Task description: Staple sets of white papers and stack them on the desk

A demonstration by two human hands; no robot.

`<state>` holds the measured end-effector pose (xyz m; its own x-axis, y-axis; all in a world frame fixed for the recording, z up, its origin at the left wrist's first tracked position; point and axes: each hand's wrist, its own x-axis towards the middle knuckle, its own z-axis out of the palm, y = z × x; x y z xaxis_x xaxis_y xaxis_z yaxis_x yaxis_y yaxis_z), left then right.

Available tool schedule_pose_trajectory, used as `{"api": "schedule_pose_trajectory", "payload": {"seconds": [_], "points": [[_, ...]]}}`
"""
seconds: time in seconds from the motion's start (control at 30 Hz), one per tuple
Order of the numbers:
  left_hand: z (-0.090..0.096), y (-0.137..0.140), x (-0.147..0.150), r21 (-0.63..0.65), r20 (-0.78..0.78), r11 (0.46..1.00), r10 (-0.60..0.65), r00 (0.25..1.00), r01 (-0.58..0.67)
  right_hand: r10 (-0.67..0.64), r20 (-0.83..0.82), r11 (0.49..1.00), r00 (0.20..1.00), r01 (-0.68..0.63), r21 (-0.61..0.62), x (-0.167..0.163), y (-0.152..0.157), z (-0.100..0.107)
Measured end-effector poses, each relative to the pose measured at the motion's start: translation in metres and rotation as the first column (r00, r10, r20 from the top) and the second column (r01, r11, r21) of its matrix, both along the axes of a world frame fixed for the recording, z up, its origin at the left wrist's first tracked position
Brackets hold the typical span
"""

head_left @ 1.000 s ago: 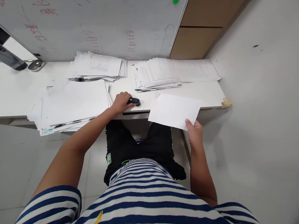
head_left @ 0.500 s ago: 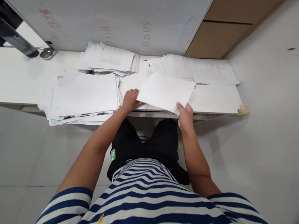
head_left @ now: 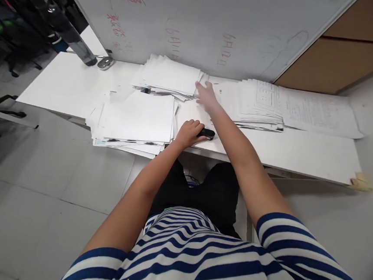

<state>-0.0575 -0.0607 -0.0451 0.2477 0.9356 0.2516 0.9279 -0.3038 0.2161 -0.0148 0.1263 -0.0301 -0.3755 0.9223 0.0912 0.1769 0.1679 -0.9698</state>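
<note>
At the front edge of the desk, my left hand (head_left: 189, 133) is closed around a black stapler (head_left: 207, 134), whose rear part is hidden under the fingers. My right hand (head_left: 206, 96), slightly blurred, reaches further back with fingers apart. Its fingertips are at the right edge of the back paper stack (head_left: 175, 76); whether they touch it I cannot tell. Left of my left hand lies a larger stack of blank-topped paper (head_left: 136, 118), overhanging the front edge. To the right, behind my right forearm, is a fanned stack of printed sheets (head_left: 261, 103).
A whiteboard (head_left: 199, 28) with red writing stands along the back of the white desk (head_left: 315, 155). A dark bottle (head_left: 74, 38) and a small shiny oval object (head_left: 105, 63) are at the back left. Brown boxes (head_left: 352, 67) stand at the right.
My right hand has let go of the white paper and moved back and left to the rear stack, now blank on top. The stapler shows under my left hand. The view has shifted left.
</note>
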Motion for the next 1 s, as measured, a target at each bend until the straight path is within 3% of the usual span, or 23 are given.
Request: {"api": "schedule_pose_trajectory", "payload": {"seconds": [0.1,0.23,0.3,0.37,0.47,0.57,1.0], "points": [[0.001,0.0,0.0,0.008,0.002,1.0,-0.007,1.0,0.007,-0.097,0.101,0.981,0.99,0.078,0.176,0.038,-0.024,-0.011],[0.002,0.0,0.0,0.025,0.002,1.0,-0.003,1.0,0.003,-0.284,0.183,0.893,0.941,0.19,0.409,0.111,-0.039,-0.009],[0.002,0.0,0.0,0.033,0.002,0.999,0.0,1.0,0.0,-0.455,0.269,0.842,0.849,0.312,0.439,0.148,-0.031,-0.007],[0.002,0.0,0.0,0.045,0.009,0.999,0.003,1.0,-0.003,-0.596,0.394,0.793,0.699,0.437,0.425,0.18,-0.019,-0.006],[0.001,0.001,-0.001,0.057,0.029,0.998,0.008,1.0,-0.009,-0.629,0.588,0.761,0.509,0.558,0.331,0.211,-0.005,-0.01],[0.002,0.001,-0.001,0.058,0.046,0.998,0.009,0.999,-0.012,-0.577,0.667,0.773,0.471,0.578,0.261,0.222,-0.002,-0.018],[0.001,0.001,0.0,0.066,0.053,0.997,0.025,0.998,-0.028,-0.657,0.604,0.721,0.45,0.609,0.331,0.215,-0.007,-0.022]]}}
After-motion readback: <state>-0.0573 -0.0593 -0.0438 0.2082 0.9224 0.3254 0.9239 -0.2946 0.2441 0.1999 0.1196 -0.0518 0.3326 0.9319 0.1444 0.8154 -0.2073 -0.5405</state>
